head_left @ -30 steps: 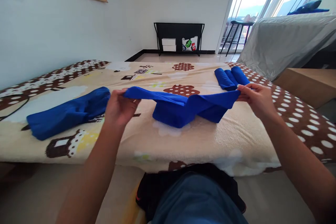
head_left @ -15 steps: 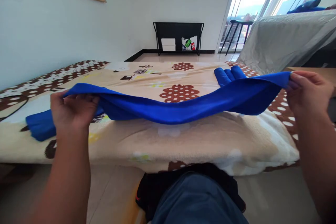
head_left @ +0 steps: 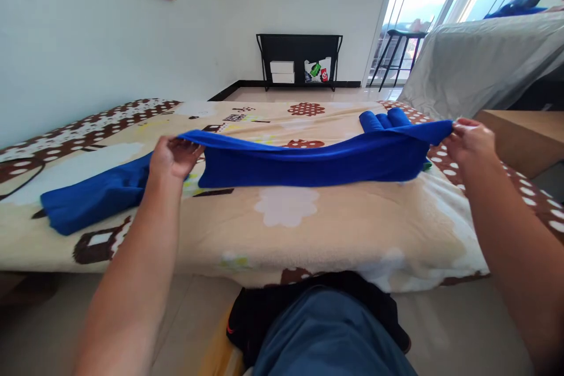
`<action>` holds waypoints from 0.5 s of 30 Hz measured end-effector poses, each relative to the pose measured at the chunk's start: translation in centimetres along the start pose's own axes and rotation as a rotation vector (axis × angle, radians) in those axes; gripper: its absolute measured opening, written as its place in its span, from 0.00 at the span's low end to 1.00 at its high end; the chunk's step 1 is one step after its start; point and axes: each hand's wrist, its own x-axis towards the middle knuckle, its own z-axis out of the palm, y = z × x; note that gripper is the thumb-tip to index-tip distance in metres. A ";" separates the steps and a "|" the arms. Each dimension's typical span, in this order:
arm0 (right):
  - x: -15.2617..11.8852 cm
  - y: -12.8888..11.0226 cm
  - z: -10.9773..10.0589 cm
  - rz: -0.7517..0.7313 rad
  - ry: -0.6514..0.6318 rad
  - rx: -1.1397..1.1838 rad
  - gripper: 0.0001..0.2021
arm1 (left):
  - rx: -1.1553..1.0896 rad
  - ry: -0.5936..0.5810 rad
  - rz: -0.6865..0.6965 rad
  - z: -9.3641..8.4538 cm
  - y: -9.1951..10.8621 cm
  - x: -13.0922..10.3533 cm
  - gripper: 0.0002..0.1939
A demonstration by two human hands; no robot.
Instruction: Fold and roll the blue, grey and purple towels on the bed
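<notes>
A blue cloth, folded into a long strip, is stretched between my two hands above the bed. My left hand pinches its left upper corner, the fingers closed on it. At the opposite end my right hand grips the right upper corner between thumb and fingers. The strip's lower edge hangs down close to the blanket; whether it touches cannot be told. Behind its right end lie several rolled blue cloths. Left of my left hand, another blue cloth rests on the bed, partly hidden by my forearm.
The bed carries a cream and brown patterned blanket. My knee in blue-grey cloth shows at the front edge. Beyond the bed stand a black rack, a stool and a sheet-covered piece of furniture. A wooden surface sits at the right.
Both hands have moved inward and slightly away from me. The sagging cloth strip now hangs flatter over the blanket, and more of the left blue cloth shows.
</notes>
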 end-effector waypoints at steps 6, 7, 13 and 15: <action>0.6 -2.4 -2.6 0.189 0.107 0.263 0.14 | -0.096 -0.332 0.344 1.3 4.5 0.0 0.02; -0.1 -1.9 -3.4 0.214 0.081 0.225 0.14 | -0.067 -0.339 0.354 0.4 4.8 -0.3 0.03; -6.9 3.9 -8.8 0.283 -0.147 -0.233 0.13 | 0.591 -0.024 -0.134 -8.9 3.1 -3.7 0.13; -8.8 5.2 -10.4 0.323 -0.271 -0.314 0.11 | 0.756 -0.023 -0.263 -12.0 2.6 -5.0 0.11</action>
